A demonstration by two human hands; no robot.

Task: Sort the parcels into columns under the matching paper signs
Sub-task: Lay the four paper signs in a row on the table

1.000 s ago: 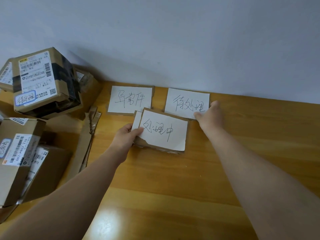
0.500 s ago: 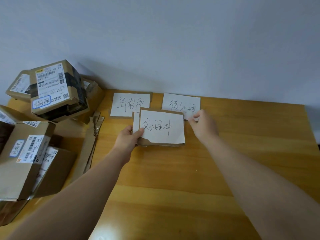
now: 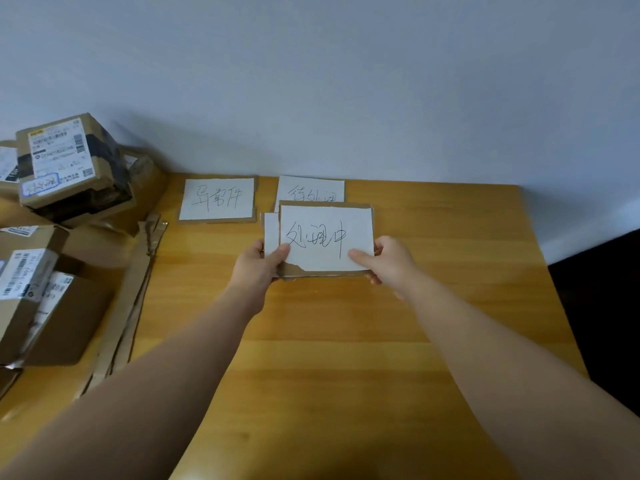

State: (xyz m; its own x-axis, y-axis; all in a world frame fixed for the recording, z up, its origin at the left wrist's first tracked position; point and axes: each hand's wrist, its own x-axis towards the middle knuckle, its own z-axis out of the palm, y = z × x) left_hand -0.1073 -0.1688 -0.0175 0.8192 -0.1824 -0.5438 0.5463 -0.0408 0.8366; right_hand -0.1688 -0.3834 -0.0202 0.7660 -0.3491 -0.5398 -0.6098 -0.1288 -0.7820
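Both hands hold a stack of cardboard-backed paper signs above the wooden table (image 3: 346, 341). The top sign (image 3: 325, 237) bears black handwriting; a second white sign (image 3: 271, 233) peeks out from under its left edge. My left hand (image 3: 259, 265) pinches the stack's lower left corner, thumb on top. My right hand (image 3: 388, 263) grips its lower right corner. Two more signs lie flat by the wall: one sign (image 3: 218, 198) at the left, another sign (image 3: 311, 188) partly hidden behind the held stack. Brown parcels (image 3: 69, 164) with shipping labels are piled at the left.
Lower parcels (image 3: 38, 299) sit at the left edge, with flattened cardboard strips (image 3: 138, 282) lying beside them. A pale wall runs behind the table. The table's right edge (image 3: 554, 292) drops to a dark floor.
My right hand has left the far right sign on the table and taken hold of the held stack's right corner. The stack has shifted to the right and now overlaps that sign.
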